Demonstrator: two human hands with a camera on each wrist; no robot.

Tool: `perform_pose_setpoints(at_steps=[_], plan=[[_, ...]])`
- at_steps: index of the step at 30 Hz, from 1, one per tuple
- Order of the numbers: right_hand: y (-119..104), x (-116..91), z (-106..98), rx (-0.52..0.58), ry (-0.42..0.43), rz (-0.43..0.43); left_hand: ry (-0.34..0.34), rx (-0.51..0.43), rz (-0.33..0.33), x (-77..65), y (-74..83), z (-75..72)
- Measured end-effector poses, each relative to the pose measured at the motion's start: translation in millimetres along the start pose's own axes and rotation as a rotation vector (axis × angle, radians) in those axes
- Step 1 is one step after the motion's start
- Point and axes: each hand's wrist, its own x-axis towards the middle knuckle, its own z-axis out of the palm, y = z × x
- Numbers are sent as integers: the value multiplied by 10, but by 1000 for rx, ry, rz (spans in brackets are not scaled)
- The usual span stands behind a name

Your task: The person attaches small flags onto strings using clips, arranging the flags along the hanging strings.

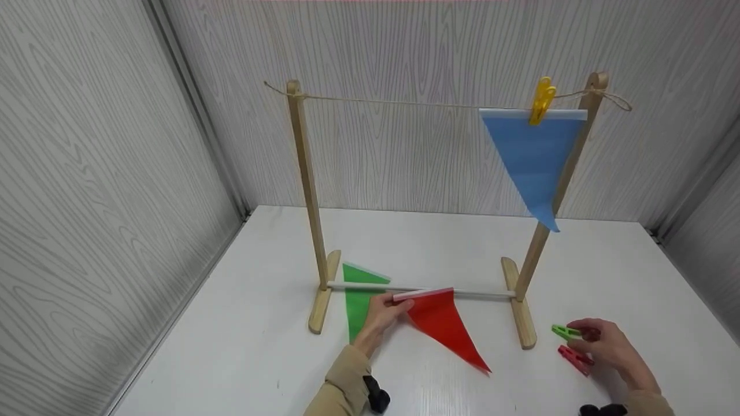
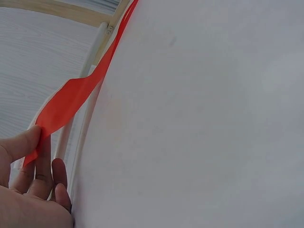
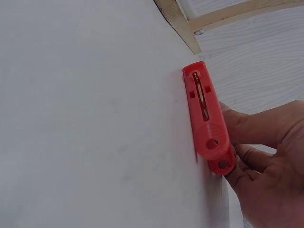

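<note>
Long beige sleeves (image 1: 338,388), creased; small black rounded wrist devices (image 1: 379,400), both sides.

Saw white table (image 1: 439,242), pale wood-grain back wall (image 1: 399,162) behind, left wall (image 1: 104,231) and right wall (image 1: 717,248) in similar pattern, grey strip (image 1: 198,110) along back left corner. Noted wooden stand on table, with left post (image 1: 306,185), right post (image 1: 532,260) and white rod (image 1: 485,294) low between both. Spotted thin string (image 1: 404,103) near post tops, fastened at both, with loop past right post. Noticed yellow clip (image 1: 542,101) on string, at white top edge of blue flag (image 1: 535,153); saw flag's lower part in front of right post.
</note>
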Motion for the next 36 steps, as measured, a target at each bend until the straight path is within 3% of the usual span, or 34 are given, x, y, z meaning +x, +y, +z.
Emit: perform_pose_setpoints(at_steps=[16,26,32,36], plan=[[-20,32,25,8,-24,33,-19,29,5,-1,-2,1],[-65,17,51,15,10,-34,-33,36,29,-4,-6,7],[-78,-7,61,118,70,-41,-35,36,34,-16,-5,2],[-107,-21,85,236,154,-68,-29,21,35,-20,1,3]])
